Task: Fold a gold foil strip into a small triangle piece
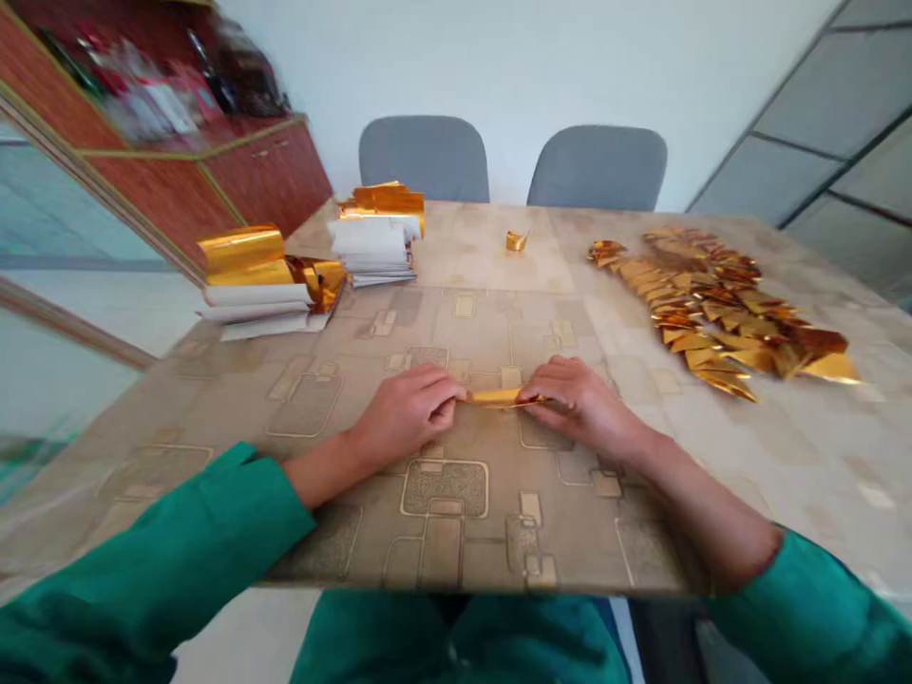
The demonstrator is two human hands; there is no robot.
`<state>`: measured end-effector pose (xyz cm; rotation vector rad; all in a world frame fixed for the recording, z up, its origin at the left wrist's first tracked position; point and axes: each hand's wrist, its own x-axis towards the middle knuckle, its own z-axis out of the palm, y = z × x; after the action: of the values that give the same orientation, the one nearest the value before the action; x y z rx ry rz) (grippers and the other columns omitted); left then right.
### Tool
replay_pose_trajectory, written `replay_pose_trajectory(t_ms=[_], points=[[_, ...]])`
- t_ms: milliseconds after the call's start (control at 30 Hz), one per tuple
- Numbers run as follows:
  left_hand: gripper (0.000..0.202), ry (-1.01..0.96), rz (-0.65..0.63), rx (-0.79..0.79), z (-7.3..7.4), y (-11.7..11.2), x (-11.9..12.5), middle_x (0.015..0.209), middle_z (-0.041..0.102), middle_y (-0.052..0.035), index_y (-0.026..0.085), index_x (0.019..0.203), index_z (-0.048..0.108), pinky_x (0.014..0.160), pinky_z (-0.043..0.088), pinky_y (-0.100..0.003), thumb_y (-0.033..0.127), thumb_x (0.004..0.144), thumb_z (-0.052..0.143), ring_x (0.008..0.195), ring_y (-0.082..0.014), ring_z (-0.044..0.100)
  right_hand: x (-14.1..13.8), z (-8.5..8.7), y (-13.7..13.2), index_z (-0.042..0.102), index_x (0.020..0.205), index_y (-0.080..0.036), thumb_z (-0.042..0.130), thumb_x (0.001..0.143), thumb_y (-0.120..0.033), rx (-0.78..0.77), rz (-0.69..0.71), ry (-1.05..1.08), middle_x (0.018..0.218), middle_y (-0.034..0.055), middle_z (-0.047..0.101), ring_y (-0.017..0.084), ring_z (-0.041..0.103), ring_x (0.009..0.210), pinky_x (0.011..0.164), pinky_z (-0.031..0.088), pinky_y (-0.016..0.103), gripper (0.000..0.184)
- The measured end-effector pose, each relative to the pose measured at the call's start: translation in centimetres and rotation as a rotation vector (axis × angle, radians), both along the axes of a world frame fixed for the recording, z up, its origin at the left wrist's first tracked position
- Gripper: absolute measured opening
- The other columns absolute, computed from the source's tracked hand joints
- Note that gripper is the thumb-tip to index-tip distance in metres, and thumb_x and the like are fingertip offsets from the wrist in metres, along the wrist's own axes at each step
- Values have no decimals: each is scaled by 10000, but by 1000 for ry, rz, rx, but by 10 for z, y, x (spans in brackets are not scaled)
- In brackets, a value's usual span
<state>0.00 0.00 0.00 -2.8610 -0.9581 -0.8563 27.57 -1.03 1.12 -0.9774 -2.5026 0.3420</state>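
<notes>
A narrow folded strip of gold foil paper (497,398) stretches between my two hands, just above or on the patterned tablecloth. My left hand (413,407) pinches its left end, with the fingers curled. At the other end, my right hand (574,399) grips the strip between thumb and fingers. The ends of the strip are covered by my fingertips.
Stacks of gold and white paper sheets, one nearer (263,285) and one farther (381,237), lie at the left. Many folded gold pieces (712,309) spread over the right side. One small folded gold piece (516,241) sits at the back. Two grey chairs (424,157) stand behind the table (442,551).
</notes>
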Motion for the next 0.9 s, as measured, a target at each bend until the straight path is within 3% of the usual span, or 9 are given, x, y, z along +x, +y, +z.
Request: replay_pose_trajectory(t_ms=[233, 500, 667, 900], points=[[244, 233, -75, 86, 5, -5, 1, 819, 684, -17, 206, 980, 696, 621, 457, -255, 90, 876, 509, 755, -164, 603, 9, 3, 0, 653, 926, -203, 604, 887, -142, -81, 72, -40, 846, 23, 662, 170, 573, 834, 777, 382, 318, 87], [191, -21, -45, 113, 2, -3, -1, 874, 714, -20, 177, 921, 697, 665, 482, -245, 68, 870, 548, 769, -138, 630, 12, 10, 4, 622, 933, -201, 608, 865, -107, -34, 124, 182, 889, 23, 684, 164, 593, 872, 841, 413, 346, 117], [179, -23, -105, 152, 7, -3, -1, 919, 709, -42, 174, 934, 694, 722, 498, -280, 67, 877, 561, 814, -155, 612, 12, 11, 4, 621, 919, -206, 611, 874, -122, -45, 174, 203, 887, 20, 681, 160, 595, 870, 844, 416, 352, 96], [168, -78, -112, 188, 10, -5, 0, 837, 672, -37, 169, 933, 685, 656, 484, -267, 61, 857, 583, 752, -150, 596, 11, 17, 0, 625, 944, -209, 650, 869, -177, -163, 190, 206, 938, 30, 696, 159, 597, 903, 847, 450, 336, 86]])
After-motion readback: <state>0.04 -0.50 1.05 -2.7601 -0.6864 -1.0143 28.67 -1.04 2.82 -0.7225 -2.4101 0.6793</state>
